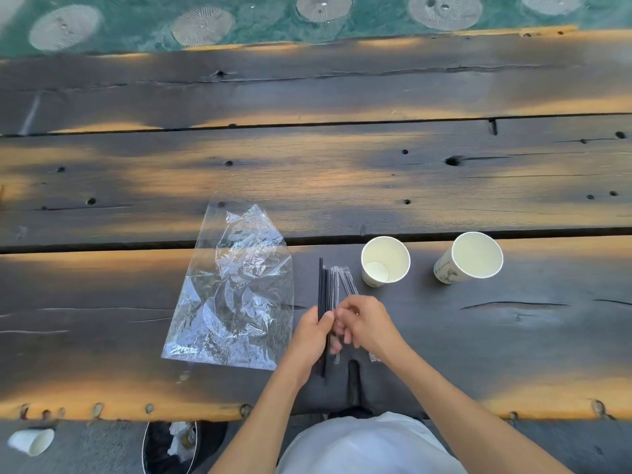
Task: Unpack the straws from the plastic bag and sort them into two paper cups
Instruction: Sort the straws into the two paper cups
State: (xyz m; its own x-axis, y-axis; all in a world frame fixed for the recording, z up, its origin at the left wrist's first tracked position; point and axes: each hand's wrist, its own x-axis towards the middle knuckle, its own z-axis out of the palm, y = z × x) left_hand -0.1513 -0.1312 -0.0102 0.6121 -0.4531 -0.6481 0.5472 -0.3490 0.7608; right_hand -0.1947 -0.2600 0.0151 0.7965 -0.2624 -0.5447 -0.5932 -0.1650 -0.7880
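Observation:
A bundle of straws lies on the dark wooden table in front of me: black straws (pixel 321 285) on the left, clear-wrapped straws (pixel 340 280) on the right. My left hand (pixel 309 340) pinches the black straws near their middle. My right hand (pixel 367 325) is curled over the clear-wrapped straws. The empty, crumpled plastic bag (pixel 236 292) lies flat to the left of the straws. Two white paper cups stand upright and empty to the right: the nearer cup (pixel 385 261) and the farther cup (pixel 473 256).
The plank table (pixel 342 172) has gaps and knot holes and stretches far ahead. Below its near edge, a fallen paper cup (pixel 32 441) lies on the ground beside a black bin (pixel 171 446) with rubbish.

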